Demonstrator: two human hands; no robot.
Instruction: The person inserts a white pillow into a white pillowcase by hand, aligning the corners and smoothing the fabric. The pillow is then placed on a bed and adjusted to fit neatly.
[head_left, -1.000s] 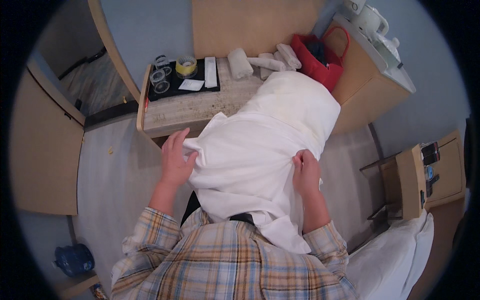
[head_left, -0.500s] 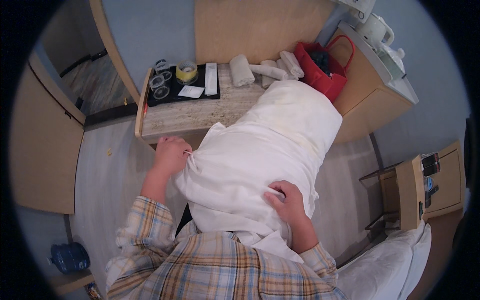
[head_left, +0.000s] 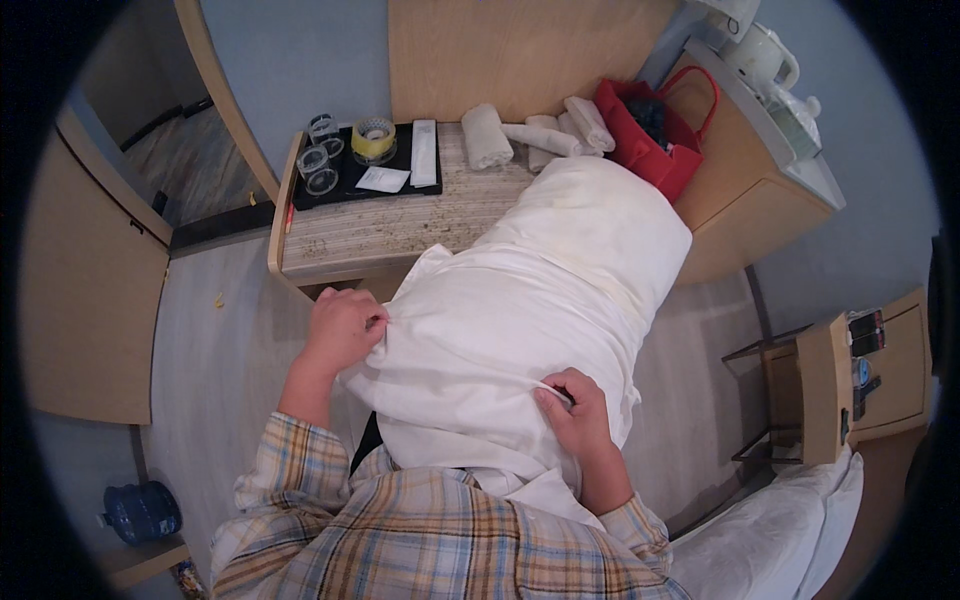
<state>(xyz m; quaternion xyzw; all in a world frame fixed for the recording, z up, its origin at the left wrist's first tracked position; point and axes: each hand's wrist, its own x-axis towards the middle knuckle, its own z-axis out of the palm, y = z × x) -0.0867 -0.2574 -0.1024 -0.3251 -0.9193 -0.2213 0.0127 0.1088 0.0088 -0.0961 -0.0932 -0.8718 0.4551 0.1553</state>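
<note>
White cloth point(head_left: 470, 350) over pillow point(head_left: 605, 225) | left hand point(head_left: 345, 325): pinching its side | right hand point(head_left: 580, 412): pinching a fold

Beyond the left hand point(head_left: 342, 328), the table point(head_left: 400, 218) carries a black tray point(head_left: 403, 150); farther to that hand's right, rolled white towels point(head_left: 487, 138) lie on it.

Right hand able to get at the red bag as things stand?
Probably not directly: the right hand appears to pinch a fold of white cloth, and the bulky white pillow lies between it and the red bag.
</note>
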